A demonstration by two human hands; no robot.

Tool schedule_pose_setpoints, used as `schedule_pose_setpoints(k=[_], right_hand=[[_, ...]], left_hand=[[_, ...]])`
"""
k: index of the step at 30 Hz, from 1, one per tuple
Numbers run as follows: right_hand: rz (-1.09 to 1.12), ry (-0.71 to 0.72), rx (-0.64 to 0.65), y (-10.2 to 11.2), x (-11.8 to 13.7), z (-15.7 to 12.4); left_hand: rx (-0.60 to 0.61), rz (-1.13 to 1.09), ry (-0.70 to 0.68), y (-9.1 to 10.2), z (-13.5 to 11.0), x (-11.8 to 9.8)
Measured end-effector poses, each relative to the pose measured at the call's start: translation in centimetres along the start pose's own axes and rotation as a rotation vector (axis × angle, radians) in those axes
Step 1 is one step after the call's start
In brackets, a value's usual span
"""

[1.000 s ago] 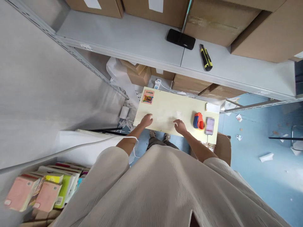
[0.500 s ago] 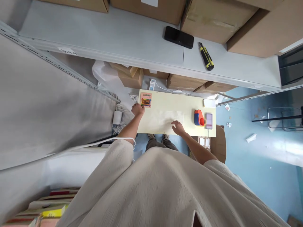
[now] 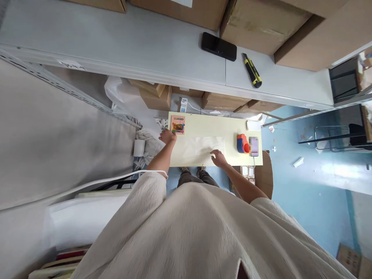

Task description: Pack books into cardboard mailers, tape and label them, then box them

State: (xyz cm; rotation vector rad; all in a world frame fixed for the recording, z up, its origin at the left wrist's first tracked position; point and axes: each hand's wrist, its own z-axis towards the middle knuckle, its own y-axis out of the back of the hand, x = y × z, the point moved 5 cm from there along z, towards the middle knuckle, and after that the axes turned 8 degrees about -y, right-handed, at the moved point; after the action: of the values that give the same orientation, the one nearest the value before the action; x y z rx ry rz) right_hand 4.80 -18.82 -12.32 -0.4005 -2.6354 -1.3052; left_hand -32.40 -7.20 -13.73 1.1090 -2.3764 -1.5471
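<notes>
- At the table's far-left corner: the left hand sits on the near-left edge of the card.
- Fingers are curled against the card. I can't tell from this view whether they actually grip it or only touch it.
- The card is pink with a multicolour print. It lies flat, square to the table edges and tight in that corner.
- The right hand is spread flat, palm down on the table near the front edge, well apart from the card. It holds nothing.
- I read a faint pale patch under and left of the right fingers. It could be a sheet or glare, too washed out to call.
- The tape gun, red and blue, stands right of the right hand, near but not touching it.
- The device lies just beside the tape gun on its right. It is blurred in my feed.
- A white pad sits at the far-right corner.
- On the shelf above, a phone and a knife lie close together in front of the boxes.
- A white roll is on the floor, left of the table.
</notes>
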Motion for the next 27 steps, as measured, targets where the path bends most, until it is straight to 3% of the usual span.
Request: schedule_pose_setpoints(k=[7,12,18,21,27], right_hand=[[0.003,-0.018,0.004,0.0,0.1,-0.5],[0.052,-0.008,-0.010,0.2,0.1,-0.4],[0.312,0.009,-0.087,1.5,0.6,1.5],[0.536,-0.036,-0.107,2.2,0.6,2.8],[0.911,-0.197,-0.008,1.9,-1.0,3.7]], left_hand=[[-0.016,-0.053,-0.020,0.0,0.2,-0.3],[0.040,-0.171,-0.065,-0.5,-0.5,-0.9],[0.020,-0.400,-0.105,-1.0,-2.3,-2.1],[0.060,-0.527,-0.150,-2.6,-4.3,-3.0],[0.269,-0.764,-0.225,-8.4,-10.9,-5.0]])
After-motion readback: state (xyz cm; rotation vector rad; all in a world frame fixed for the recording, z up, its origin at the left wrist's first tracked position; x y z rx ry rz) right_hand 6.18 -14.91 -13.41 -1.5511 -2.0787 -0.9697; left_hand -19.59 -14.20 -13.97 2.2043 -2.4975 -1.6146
